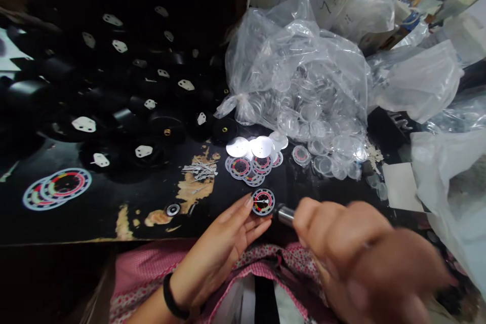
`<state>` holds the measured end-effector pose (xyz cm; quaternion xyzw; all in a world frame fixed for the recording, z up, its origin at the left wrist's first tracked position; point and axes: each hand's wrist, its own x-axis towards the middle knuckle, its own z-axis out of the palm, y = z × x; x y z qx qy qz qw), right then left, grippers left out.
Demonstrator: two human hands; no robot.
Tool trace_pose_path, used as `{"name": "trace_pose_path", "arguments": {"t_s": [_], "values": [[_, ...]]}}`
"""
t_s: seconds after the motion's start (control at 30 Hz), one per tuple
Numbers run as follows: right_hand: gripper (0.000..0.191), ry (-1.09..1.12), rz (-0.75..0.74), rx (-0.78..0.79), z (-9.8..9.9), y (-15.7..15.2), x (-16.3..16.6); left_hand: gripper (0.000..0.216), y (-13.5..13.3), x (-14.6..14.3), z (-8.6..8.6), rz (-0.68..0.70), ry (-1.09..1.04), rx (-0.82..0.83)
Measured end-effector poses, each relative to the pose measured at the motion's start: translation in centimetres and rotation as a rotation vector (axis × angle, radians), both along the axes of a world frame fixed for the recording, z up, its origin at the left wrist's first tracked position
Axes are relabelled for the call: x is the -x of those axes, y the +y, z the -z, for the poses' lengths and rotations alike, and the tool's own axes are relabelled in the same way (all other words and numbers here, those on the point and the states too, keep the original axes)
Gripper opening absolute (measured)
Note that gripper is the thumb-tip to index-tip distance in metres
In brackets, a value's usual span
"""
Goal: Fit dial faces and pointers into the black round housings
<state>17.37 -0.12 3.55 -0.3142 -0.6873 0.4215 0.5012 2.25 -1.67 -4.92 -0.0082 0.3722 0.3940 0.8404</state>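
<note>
My left hand (pixel 231 230) pinches a small round dial gauge (pixel 263 207) at its left edge, thumb on top and fingers beneath, near the table's front edge. The gauge faces up, with a black, red and white scale and a pale needle. Wrapped in a fist, my right hand (pixel 349 243) grips a tool with a shiny metal cylinder end (pixel 286 215), pointing left toward the gauge's rim. The fist hides the rest of the tool; I cannot tell whether its tip touches the gauge. Just beyond lie several loose printed dials (pixel 240 167) and plain silver discs (pixel 238 147).
A plastic bag (pixel 299 55) spills clear round lenses (pixel 326 164) at back right. Pale needles (pixel 199 169) lie in a pile left of the dials, beside a small metal ring (pixel 172 209). Black round housings (pixel 167 129) crowd the left. Two larger dials (pixel 66 186) overlap at far left.
</note>
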Motion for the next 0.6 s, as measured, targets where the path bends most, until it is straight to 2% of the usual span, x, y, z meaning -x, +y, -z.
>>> {"name": "trace_pose_path", "arguments": {"t_s": [0.1,0.2,0.3,0.37,0.43,0.53,0.6], "values": [[0.022,-0.133,0.008,-0.051,1.4,0.2,0.9,0.019,0.0,-0.1,-0.3,0.025,0.01,-0.047],[0.019,-0.222,-0.011,-0.02,2.9,1.1,2.2,0.018,-0.1,-0.1,-0.5,0.042,0.048,-0.096],[0.02,-0.142,-0.047,0.103,2.3,1.6,1.1,0.023,-0.1,-0.1,-0.6,0.03,0.056,-0.066],[0.023,0.05,0.095,0.14,1.6,1.7,-1.3,0.028,0.0,0.0,-0.6,0.03,0.05,-0.024],[0.023,0.193,0.356,0.116,1.7,1.8,-4.6,0.031,0.1,0.0,-0.7,0.022,0.052,0.019],[0.016,0.09,0.685,0.163,3.7,2.1,-9.7,0.036,0.1,0.1,-0.6,0.0,0.056,0.053],[0.015,0.005,0.76,0.176,5.1,2.1,-12.2,0.039,0.0,0.2,-0.5,-0.014,0.069,0.041]]}}
